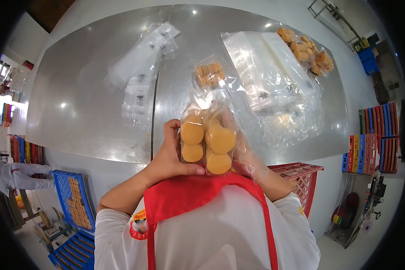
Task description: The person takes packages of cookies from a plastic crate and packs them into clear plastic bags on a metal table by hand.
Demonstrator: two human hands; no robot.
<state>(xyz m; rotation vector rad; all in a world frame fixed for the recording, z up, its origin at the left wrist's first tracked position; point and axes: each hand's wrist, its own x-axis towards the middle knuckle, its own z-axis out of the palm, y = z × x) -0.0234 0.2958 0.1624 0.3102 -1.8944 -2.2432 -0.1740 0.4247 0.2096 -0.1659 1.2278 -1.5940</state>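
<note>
In front of the red apron, two clear packets of round tan biscuits stand side by side: a left packet and a right packet. Loose clear plastic spreads above and around them. My left hand is wrapped round the left packet's outer side, its thumb along the bottom edge. On the other side my right hand closes against the right packet, seen only through crinkled plastic, with its fingertips partly hidden. Just beyond lies another bag of biscuits on the steel table.
Flat empty plastic bags lie at the table's left. A larger stack of clear bags and more bagged biscuits are at the right. A red crate stands by my right elbow, blue crates at the lower left.
</note>
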